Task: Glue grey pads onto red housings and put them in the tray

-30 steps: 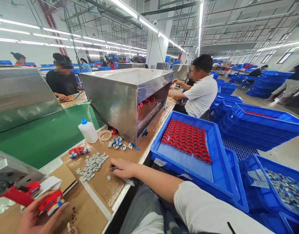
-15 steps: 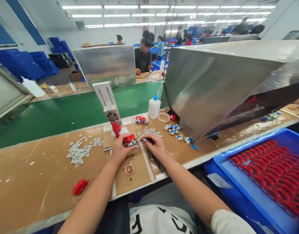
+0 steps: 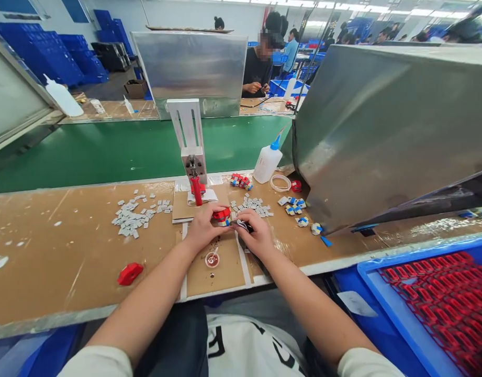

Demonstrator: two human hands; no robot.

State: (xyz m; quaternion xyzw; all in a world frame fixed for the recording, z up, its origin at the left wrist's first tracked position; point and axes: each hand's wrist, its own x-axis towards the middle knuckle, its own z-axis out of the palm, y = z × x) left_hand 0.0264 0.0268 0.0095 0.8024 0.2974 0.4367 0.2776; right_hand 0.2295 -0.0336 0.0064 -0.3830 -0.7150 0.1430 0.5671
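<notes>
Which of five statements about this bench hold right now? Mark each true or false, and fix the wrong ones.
1. The left hand holds a red-and-blue piece. True.
2. The right hand is empty. False: it holds a dark item.
3. The white bottle is right of the red handle. True.
4. The lone red piece is right of the small cup. False: it is left of it.
5. The blue tray contains red parts. True.

Red piece in left hand
</notes>
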